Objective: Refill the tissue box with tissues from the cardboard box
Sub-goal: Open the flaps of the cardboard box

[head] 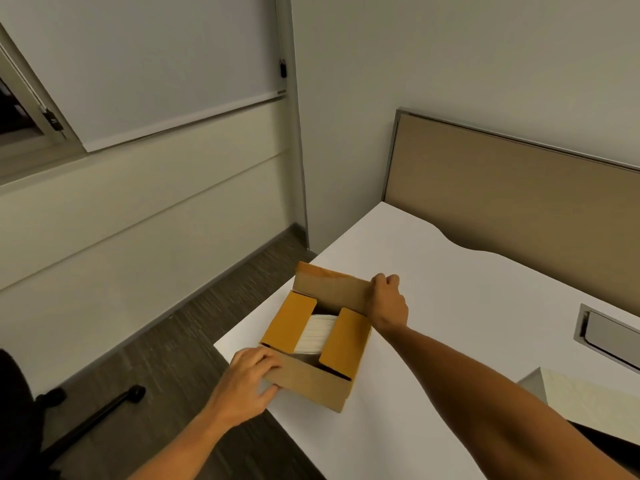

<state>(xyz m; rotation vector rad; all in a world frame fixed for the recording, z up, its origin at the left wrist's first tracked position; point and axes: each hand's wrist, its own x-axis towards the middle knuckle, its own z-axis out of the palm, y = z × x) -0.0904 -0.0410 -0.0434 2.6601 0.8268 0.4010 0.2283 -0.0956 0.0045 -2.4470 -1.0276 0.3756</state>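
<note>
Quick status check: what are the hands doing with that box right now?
Left hand gripping near flap, right hand holding far flap up. Cardboard box open, white tissues showing. Two orange inner flaps partly covering them.

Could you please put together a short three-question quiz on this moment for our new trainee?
1. True or false: both short inner flaps of the cardboard box are folded down flat over the opening.
2. Which hand holds the far long flap? A) left hand B) right hand C) neither
3. What shows in the gap between the two inner flaps?

Key
1. False: they are lifted partway, leaving the middle open.
2. B: the right hand has its grip on the far flap's end, while the left hand holds the near flap.
3. A stack of white tissues.
</note>
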